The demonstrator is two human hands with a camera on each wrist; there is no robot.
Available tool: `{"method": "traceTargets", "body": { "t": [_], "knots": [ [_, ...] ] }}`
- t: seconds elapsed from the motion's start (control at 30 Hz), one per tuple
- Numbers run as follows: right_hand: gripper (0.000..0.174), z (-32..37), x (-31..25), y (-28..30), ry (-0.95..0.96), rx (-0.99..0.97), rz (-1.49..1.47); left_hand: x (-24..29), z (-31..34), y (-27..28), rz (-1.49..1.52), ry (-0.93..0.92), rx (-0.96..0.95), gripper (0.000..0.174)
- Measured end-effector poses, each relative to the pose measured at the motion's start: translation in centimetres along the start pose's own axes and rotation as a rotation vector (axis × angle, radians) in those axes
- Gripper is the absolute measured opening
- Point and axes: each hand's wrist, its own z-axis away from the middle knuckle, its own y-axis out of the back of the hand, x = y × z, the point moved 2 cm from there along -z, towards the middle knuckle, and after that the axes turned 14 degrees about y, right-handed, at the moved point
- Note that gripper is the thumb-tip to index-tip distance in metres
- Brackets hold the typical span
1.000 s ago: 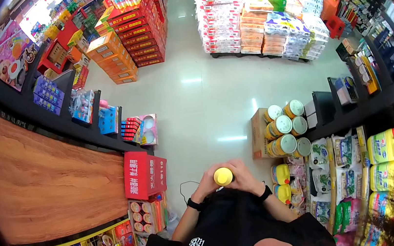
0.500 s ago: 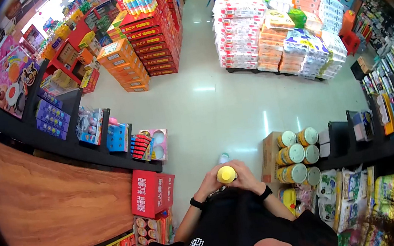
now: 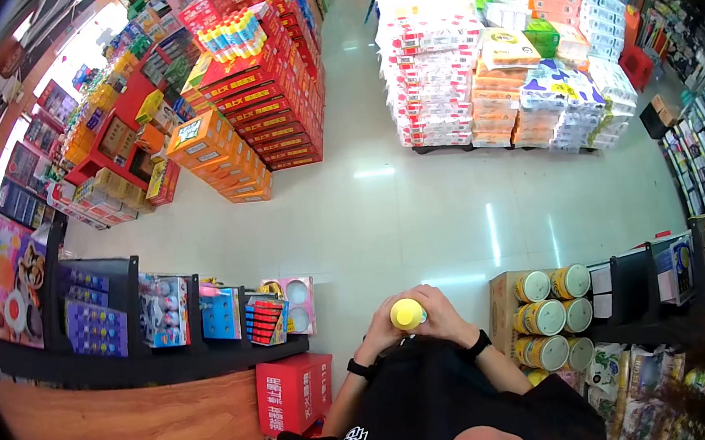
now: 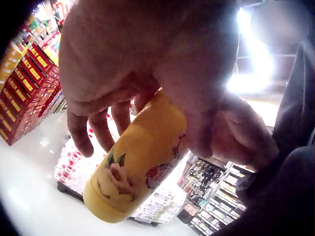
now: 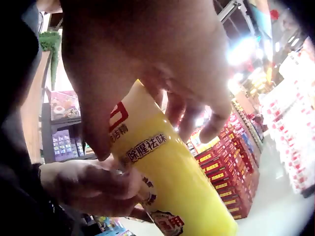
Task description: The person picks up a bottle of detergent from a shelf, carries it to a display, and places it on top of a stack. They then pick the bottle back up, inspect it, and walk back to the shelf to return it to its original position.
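The bottle [image 3: 406, 312] is in front of the person's chest, with left grip [image 3: 382, 331] and right grip [image 3: 442, 314] curled round its sides, though some fingertips are hidden. It looks like smooth plastic, likely slick and slightly squeezable, hardly fragile; its weight depends on unseen contents. Mid-body, from both sides, seems the surest hold. The box [image 3: 295, 394] and tins [image 3: 549, 317] limit sideways room; cartons [image 3: 269, 116] and packs [image 3: 434, 60] stand well apart, across the floor [image 3: 354, 229].

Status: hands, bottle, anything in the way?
Left hand and right hand both grip yellow bottle. Bottle held in front of black shirt. No obstruction seen at bottle; lidded canisters stand apart, to the right.
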Motion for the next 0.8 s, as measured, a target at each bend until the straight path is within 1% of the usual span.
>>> {"method": "traceTargets", "body": {
  "t": [0.13,0.27,0.37,0.43,0.57,0.67,0.77,0.8],
  "knots": [
    [0.056,-2.1,2.7,1.1,-0.061,-0.036,-0.035,-0.1,-3.2,0.3,0.059,0.047,0.003,0.060],
    [0.055,-4.2,5.0,1.9,-0.048,-0.036,-0.076,1.4,-5.7,1.5,-0.001,-0.049,0.053,0.057],
    [0.055,-5.9,7.0,2.0,-0.044,-0.012,-0.080,0.9,-8.0,2.6,0.001,0.005,0.048,0.056],
    [0.059,-7.2,8.3,2.1,-0.054,-0.028,-0.100,0.7,-9.8,3.5,0.022,-0.001,0.023,0.056],
    [0.062,-10.3,11.1,3.0,-0.094,-0.070,-0.119,1.3,-14.2,5.0,0.037,-0.079,0.034,0.054],
    [0.061,-13.3,13.5,3.7,-0.126,-0.077,-0.083,2.1,-18.0,6.7,0.087,-0.045,-0.010,0.054],
    [0.061,-16.8,15.6,4.5,-0.167,-0.049,-0.078,4.6,-22.1,9.3,0.110,-0.002,-0.085,0.053],
    [0.062,-18.5,16.4,4.9,-0.160,-0.041,-0.079,4.7,-23.8,10.4,0.082,-0.037,-0.079,0.053]
  ]
}}
